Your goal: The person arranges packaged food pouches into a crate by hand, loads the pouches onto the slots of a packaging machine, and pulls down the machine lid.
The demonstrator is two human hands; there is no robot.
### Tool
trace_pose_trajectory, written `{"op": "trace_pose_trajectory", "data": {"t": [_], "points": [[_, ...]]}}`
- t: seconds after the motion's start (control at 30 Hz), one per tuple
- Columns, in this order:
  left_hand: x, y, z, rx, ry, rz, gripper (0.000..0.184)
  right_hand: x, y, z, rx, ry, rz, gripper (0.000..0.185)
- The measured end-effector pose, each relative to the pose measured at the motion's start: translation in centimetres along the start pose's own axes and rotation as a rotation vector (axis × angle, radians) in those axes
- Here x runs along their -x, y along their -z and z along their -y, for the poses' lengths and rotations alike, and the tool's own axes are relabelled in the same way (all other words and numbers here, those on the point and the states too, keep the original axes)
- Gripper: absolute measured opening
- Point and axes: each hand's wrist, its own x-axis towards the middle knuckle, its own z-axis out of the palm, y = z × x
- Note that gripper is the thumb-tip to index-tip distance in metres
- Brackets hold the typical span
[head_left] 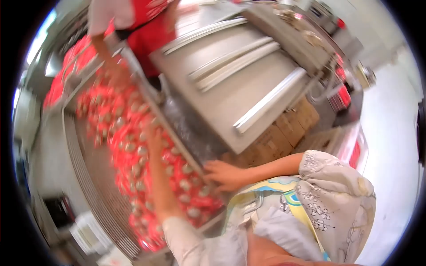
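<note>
My left hand (153, 128) reaches into a long heap of shiny red packets (128, 170) with brownish round spots or pieces among them. Motion blur smears its fingers, so whether it grips a packet is unclear. The heap lies in a large metal tray (84, 159) with raised walls. My right hand (224, 174) is at the tray's near side wall, fingers apart, and holds nothing visible.
Across the heap a co-worker in a red apron (148, 33) has an arm over the packets. A slanted steel table (213, 99) with long pale bars stands to the right. Cardboard boxes (275, 137) sit below it.
</note>
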Motion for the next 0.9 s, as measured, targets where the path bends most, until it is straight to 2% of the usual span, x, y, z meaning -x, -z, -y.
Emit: {"op": "trace_pose_trajectory", "data": {"t": [0.03, 0.07, 0.13, 0.2, 0.27, 0.33, 0.37, 0.4, 0.47, 0.53, 0.67, 0.7, 0.8, 0.9], "points": [[0.2, -0.3, 0.3, -0.018, -0.046, -0.079, 0.048, 1.5, -0.2, -0.3, -0.026, 0.0, -0.099, 0.058], [0.2, 1.0, 0.1, -0.057, 0.047, 0.062, 0.059, 2.9, -0.8, -1.1, -0.054, 0.009, -0.194, 0.054], [1.7, 0.2, -3.8, 0.07, 0.055, 0.033, 0.056, 6.1, -0.3, -2.0, -0.091, -0.012, -0.342, 0.048], [3.6, -1.2, -4.4, 0.058, 0.201, -0.045, 0.056, 10.2, 1.6, -3.0, -0.112, -0.081, -0.447, 0.043], [4.7, -4.3, -9.5, -0.188, 0.169, -0.106, 0.053, 15.4, 2.4, -4.8, -0.149, -0.18, -0.561, 0.041], [7.0, -9.4, -17.9, -0.432, 0.07, -0.229, 0.049, 22.1, 2.7, -6.1, -0.173, -0.293, -0.63, 0.038], [8.2, -12.7, -21.0, -0.387, -0.045, -0.34, 0.042, 25.6, 2.3, -6.9, -0.174, -0.358, -0.645, 0.037], [9.5, -15.9, -25.6, -0.349, -0.052, -0.284, 0.039, 29.0, 1.4, -7.4, -0.194, -0.435, -0.664, 0.036], [12.2, -22.4, -28.3, -0.322, -0.028, -0.134, 0.03, 35.9, -0.8, -8.1, -0.234, -0.594, -0.739, 0.034], [16.1, -30.4, -29.6, -0.086, -0.132, 0.181, 0.019, 41.9, -2.7, -8.1, -0.322, -0.75, -0.778, 0.032], [25.4, -43.4, -36.5, 0.125, -0.147, 0.68, 0.009, 50.0, -6.0, -8.1, -0.365, -0.959, -0.964, 0.031], [18.4, -37.2, -30.4, 0.138, -0.227, 0.783, 0.008, 37.0, -5.9, -8.2, -0.37, -1.023, -1.018, 0.031], [19.9, -40.1, -34.5, 0.133, -0.457, 1.022, 0.004, 38.1, -6.7, -7.7, -0.39, -1.114, -1.181, 0.032], [23.5, -45.9, -36.3, 0.146, -0.468, 1.176, 0.005, 44.9, -8.8, -8.8, -0.323, -1.177, -1.348, 0.031]]}}
